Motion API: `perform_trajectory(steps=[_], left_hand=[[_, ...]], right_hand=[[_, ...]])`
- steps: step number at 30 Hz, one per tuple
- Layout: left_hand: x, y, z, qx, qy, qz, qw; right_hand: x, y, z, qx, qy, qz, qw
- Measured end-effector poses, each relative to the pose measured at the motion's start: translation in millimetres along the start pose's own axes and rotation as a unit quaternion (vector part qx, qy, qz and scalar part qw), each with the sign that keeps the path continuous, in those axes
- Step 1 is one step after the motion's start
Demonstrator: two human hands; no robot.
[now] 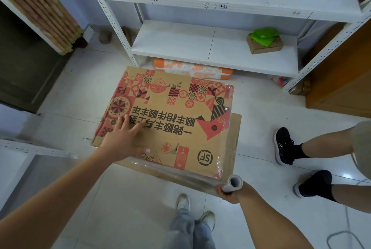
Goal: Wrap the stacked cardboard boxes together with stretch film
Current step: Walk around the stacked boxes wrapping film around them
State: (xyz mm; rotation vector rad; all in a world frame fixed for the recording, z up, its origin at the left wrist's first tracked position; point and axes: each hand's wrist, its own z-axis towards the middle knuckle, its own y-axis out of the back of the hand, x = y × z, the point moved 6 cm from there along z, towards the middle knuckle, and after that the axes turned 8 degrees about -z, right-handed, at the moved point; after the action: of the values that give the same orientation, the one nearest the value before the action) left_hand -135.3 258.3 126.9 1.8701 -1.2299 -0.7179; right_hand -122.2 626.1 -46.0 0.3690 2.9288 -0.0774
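Observation:
A stack of flattened cardboard boxes [180, 112] lies on the tiled floor, the top one printed with red and black patterns. A plainer brown box [234, 128] shows beneath it along the right and near edges. My left hand [124, 138] presses flat on the top box near its left side, fingers spread. My right hand [230, 193] grips a roll of stretch film [233, 183] at the stack's near right corner. Clear film [180, 170] stretches from the roll along the near edge and covers the right edge.
A white metal shelf unit [210, 48] stands right behind the stack, holding a small box with a green bag [264, 43]. Another person's legs and black shoes [285, 146] stand to the right. My own feet [194, 210] are just below the stack. A wooden door [341, 80] stands at the right.

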Motion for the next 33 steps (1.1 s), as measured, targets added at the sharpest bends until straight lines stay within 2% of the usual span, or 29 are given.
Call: perform_trajectory(steps=[5,7,8,9,11,12,13,14,15,16,17,19,24,26,29,33], left_hand=[[1.7,-0.4,-2.5,0.01,-0.015,-0.006,1.0],[2.1,-1.5,-3.9,0.016,-0.022,-0.01,1.0],[1.4,-1.1,-4.5,0.019,-0.026,-0.005,0.999],[0.1,-0.4,-5.0,0.021,-0.029,0.002,0.999],[-2.8,0.8,-6.0,0.024,-0.03,0.029,0.999],[-4.1,0.7,-6.2,0.024,-0.031,0.045,0.998],[-5.5,0.6,-6.3,0.025,-0.031,0.058,0.998],[-6.4,0.1,-6.2,0.026,-0.032,0.065,0.997],[-6.9,-0.1,-5.8,0.029,-0.031,0.068,0.997],[-7.0,-0.2,-5.2,0.031,-0.03,0.068,0.997],[-7.3,0.2,-4.8,0.033,-0.028,0.065,0.997],[-7.6,0.7,-4.2,0.038,-0.025,0.059,0.997],[-12.6,-0.1,-3.2,0.055,-0.008,0.048,0.997],[-14.0,-0.1,-3.0,0.062,-0.001,0.04,0.997],[-16.4,-1.8,-1.8,0.076,0.014,0.027,0.997],[-20.6,-0.1,-0.3,0.089,0.051,0.027,0.994]], right_hand=[[12.0,0.2,6.6,0.007,0.005,-0.035,0.999],[27.6,0.8,13.7,0.026,0.111,-0.122,0.986],[39.6,0.3,22.0,0.042,0.178,-0.198,0.963],[47.5,-0.7,25.9,0.043,0.238,-0.313,0.919],[44.6,-16.9,6.4,0.007,0.278,-0.55,0.787],[42.3,-24.5,-5.0,-0.022,0.266,-0.571,0.776],[43.6,-34.1,-22.6,-0.039,0.297,-0.572,0.764],[45.8,-41.7,-34.9,-0.051,0.331,-0.539,0.773],[47.5,-44.7,-40.1,-0.066,0.324,-0.516,0.79],[45.1,-43.0,-33.0,-0.048,0.271,-0.484,0.831],[42.1,-38.7,-25.0,-0.032,0.238,-0.493,0.836],[43.3,-29.8,-18.9,0.014,0.256,-0.45,0.856],[45.9,-28.4,-36.5,0.043,0.234,-0.343,0.909],[46.6,-31.5,-44.6,0.064,0.187,-0.281,0.939],[54.9,-22.8,-46.5,0.029,0.163,-0.277,0.947],[68.3,-15.8,-39.1,-0.03,0.147,-0.349,0.925]])
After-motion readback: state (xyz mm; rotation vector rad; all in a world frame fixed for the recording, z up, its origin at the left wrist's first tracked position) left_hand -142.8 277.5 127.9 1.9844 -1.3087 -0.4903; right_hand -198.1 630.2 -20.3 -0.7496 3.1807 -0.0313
